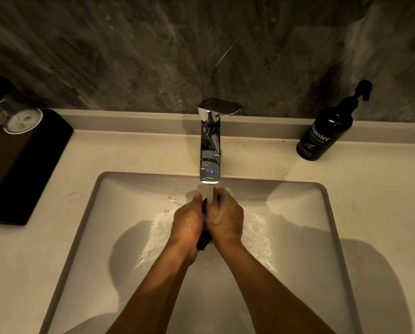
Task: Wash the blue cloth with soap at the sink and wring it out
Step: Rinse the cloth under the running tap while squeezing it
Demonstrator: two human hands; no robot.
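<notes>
Blue cloth (204, 239), bunched and mostly hidden, being squeezed between left hand (186, 224) and right hand (227, 220), both curled around it, low over the sink (327, 213). Sitting directly under water running from the faucet (210, 150). Lathered, suds on skin and basin: probably rinsing, with wringing yet to come, calling for a firm twist. Forearms angling inward, wrists nearly touching.

Both bare forearms reach forward, the soapy left hand (186, 221) and right hand (226, 219) pressed together, fingers curled.
</notes>
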